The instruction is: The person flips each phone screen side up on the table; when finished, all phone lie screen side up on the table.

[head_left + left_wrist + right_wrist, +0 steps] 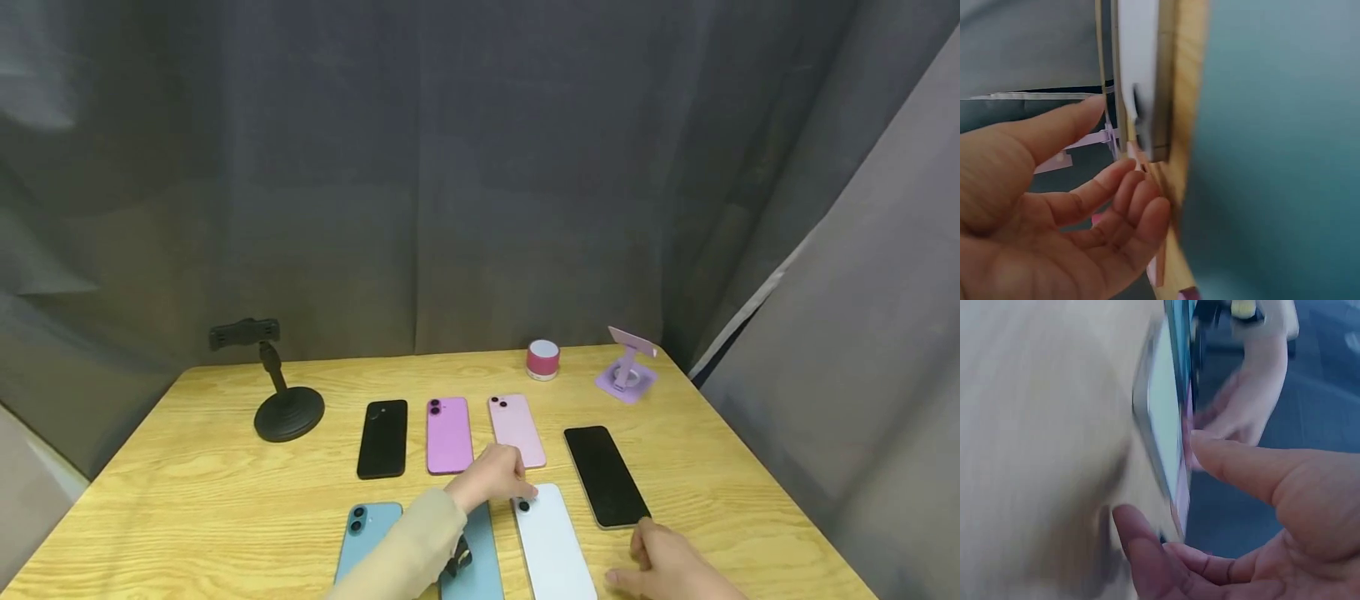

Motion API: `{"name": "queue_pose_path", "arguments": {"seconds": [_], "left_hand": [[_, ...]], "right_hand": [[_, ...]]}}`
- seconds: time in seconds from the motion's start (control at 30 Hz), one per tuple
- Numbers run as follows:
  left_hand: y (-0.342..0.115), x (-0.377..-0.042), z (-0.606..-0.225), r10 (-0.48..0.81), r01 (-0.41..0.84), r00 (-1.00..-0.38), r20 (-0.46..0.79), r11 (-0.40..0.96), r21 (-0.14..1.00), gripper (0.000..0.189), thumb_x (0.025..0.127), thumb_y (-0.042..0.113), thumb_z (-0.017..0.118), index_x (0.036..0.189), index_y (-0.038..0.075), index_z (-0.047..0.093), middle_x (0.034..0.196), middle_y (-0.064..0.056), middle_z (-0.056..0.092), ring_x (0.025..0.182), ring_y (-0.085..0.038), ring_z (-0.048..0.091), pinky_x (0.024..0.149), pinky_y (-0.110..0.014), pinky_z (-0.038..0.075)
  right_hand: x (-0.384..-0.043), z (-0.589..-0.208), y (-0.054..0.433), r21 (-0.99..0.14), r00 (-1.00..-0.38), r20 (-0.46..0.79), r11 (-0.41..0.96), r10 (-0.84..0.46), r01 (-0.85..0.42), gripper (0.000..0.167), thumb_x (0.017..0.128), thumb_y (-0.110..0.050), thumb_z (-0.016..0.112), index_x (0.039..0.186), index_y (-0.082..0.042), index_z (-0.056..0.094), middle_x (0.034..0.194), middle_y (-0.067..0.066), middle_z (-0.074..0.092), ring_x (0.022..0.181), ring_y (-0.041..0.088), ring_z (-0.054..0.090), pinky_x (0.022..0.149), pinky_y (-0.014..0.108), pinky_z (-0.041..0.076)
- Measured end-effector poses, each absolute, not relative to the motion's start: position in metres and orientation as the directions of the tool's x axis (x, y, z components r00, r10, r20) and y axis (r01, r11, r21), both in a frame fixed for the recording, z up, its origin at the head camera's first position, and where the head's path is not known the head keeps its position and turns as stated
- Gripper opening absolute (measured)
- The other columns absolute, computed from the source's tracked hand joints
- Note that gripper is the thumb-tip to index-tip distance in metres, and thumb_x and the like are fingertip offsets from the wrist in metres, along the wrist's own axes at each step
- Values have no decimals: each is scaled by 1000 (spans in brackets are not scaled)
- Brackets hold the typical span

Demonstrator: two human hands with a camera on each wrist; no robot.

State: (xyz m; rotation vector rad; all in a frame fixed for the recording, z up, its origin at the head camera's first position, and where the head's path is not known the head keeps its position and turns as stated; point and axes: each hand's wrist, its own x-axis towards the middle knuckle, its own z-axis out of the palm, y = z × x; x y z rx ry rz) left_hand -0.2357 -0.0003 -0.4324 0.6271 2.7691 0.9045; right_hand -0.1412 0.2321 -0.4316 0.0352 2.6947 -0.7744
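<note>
A white phone [555, 542] lies back up on the wooden table, and my left hand [495, 477] is at its camera end. In the left wrist view the thumb is spread from loosely bent fingers [1147, 212] beside the phone's end, with nothing gripped. My right hand [667, 560] hovers low at the near end of a black-screened phone [606, 475]; in the right wrist view its thumb and fingers stand apart around nothing. Under my left wrist a teal phone [483, 554] lies partly hidden by the sleeve. Another blue phone [371, 533] is to its left.
Behind them lie a dark phone [382, 439], a purple phone [448, 435] and a light pink phone [517, 429]. A black phone stand [288, 414] is at the left, a purple stand [628, 379] at the back right, and a pink round object [542, 362] near the back edge.
</note>
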Motion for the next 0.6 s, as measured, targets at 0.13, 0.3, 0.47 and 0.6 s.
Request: {"name": "queue_pose_path", "arguments": {"seconds": [0.13, 0.3, 0.47, 0.6], "left_hand": [[-4, -232, -438, 459, 354, -888, -37, 732, 583, 31, 72, 20, 84, 72, 4, 58, 63, 4, 46, 59, -7, 37, 53, -18, 35], [-2, -232, -439, 466, 358, -883, -53, 744, 564, 36, 70, 20, 86, 89, 1, 63, 78, -1, 59, 68, -8, 45, 62, -19, 44], [-2, -231, -441, 465, 350, -883, -69, 749, 563, 33, 69, 19, 87, 88, 4, 64, 81, -1, 60, 71, -7, 45, 64, -20, 43], [-3, -231, -441, 454, 340, -888, -71, 754, 562, 33, 69, 19, 87, 85, 5, 62, 79, 1, 59, 70, -7, 44, 63, -19, 42]], "right_hand": [[-136, -439, 211, -515, -922, -369, 852, -117, 98, 43, 75, -29, 82, 88, -5, 49, 74, 5, 48, 67, 18, 46, 60, 28, 39], [-139, -447, 197, -525, -920, -372, 845, -121, 101, 39, 73, -17, 83, 89, -4, 50, 74, 5, 48, 66, 17, 46, 60, 28, 40], [-138, -455, 192, -575, -945, -297, 816, -136, 64, 44, 63, -4, 85, 89, -3, 50, 76, 5, 44, 67, 18, 44, 61, 27, 39], [-137, -461, 187, -608, -961, -245, 792, -131, 47, 49, 57, 1, 85, 91, -3, 50, 78, 4, 43, 69, 17, 42, 61, 24, 37]]}}
